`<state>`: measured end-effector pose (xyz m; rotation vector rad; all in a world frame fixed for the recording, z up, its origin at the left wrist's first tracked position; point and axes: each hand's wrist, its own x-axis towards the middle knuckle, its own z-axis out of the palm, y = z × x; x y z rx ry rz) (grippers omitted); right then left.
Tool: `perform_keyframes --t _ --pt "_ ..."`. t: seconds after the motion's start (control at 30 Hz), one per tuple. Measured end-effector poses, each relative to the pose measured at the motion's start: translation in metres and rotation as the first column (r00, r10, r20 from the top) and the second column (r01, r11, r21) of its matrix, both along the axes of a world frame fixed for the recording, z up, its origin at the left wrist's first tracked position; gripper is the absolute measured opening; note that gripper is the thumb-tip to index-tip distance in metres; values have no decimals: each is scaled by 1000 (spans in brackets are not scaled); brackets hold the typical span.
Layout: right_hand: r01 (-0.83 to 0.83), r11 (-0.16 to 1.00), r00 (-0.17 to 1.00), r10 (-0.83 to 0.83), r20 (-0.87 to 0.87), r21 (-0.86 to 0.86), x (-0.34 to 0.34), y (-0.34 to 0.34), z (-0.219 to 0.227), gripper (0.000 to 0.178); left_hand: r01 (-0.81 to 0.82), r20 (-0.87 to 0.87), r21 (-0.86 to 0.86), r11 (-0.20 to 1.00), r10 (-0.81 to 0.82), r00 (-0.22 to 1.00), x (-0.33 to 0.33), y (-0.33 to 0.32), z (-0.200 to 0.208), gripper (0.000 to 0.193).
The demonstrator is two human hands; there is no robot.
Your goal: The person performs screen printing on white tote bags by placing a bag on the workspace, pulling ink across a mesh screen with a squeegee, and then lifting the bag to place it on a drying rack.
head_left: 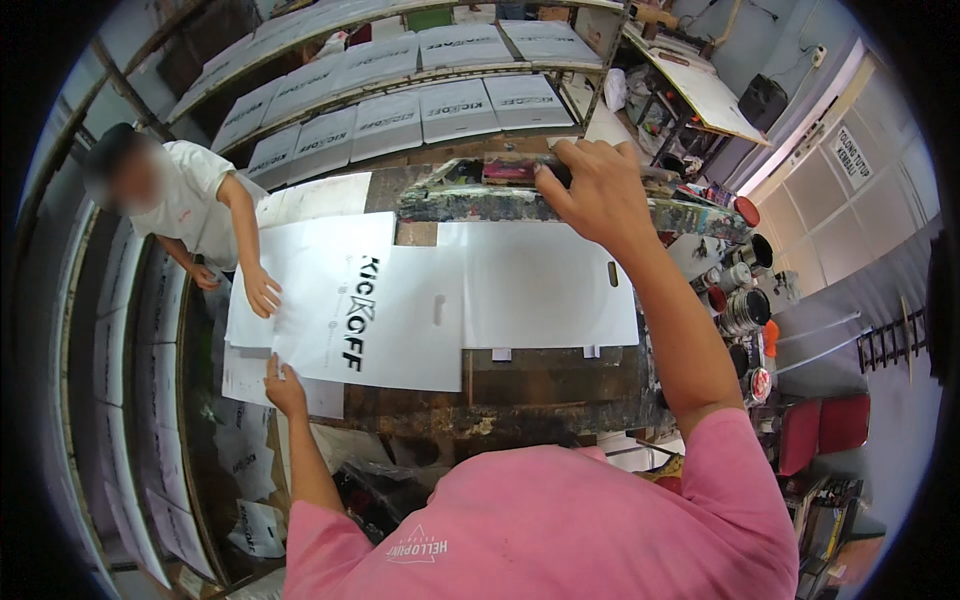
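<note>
My left hand (286,390) pinches the near left edge of a white bag (415,320) with bold black lettering and a cut-out handle. Further off, my right hand (600,190) is closed round the end of a squeegee (515,168) with a dark, pink-stained body, above a paint-crusted screen frame (480,205). That frame looks raised and is seen nearly edge-on. A blank white bag (545,285) lies flat on the worn table (560,385) before it. Another person's hand (262,292) rests on the printed bag's left part.
A person in a white shirt (200,190) stands at the left. Racks (400,80) of printed white bags fill the back, with more shelves (150,400) at the left. Paint cans (745,310) crowd the table's right end. A red chair (822,432) stands at the right.
</note>
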<state>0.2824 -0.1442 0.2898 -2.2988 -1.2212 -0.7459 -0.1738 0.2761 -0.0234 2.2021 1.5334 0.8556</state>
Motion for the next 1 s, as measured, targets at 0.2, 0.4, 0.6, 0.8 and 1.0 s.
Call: perform_keyframes --t 0.2,0.4,0.6,0.8,1.0 --pt "48 999 999 -47 24 -15 -7 -7 -12 47 289 213 -167 943 -252 944 114 -59 62 79" --pt "-33 885 991 -33 -133 -465 -76 -56 -117 65 890 733 -454 -30 556 393 191 -295 167 128" --pt "-260 855 817 -52 -574 -448 -119 -82 -263 41 681 542 -696 -229 455 707 162 -287 8 138" --pt "-220 899 897 33 -442 -379 -109 -72 -328 49 494 386 -850 -184 421 821 176 -287 -34 142" --pt "-137 922 948 15 -319 -361 36 12 -349 48 442 347 -878 -185 390 853 173 -288 -40 150"
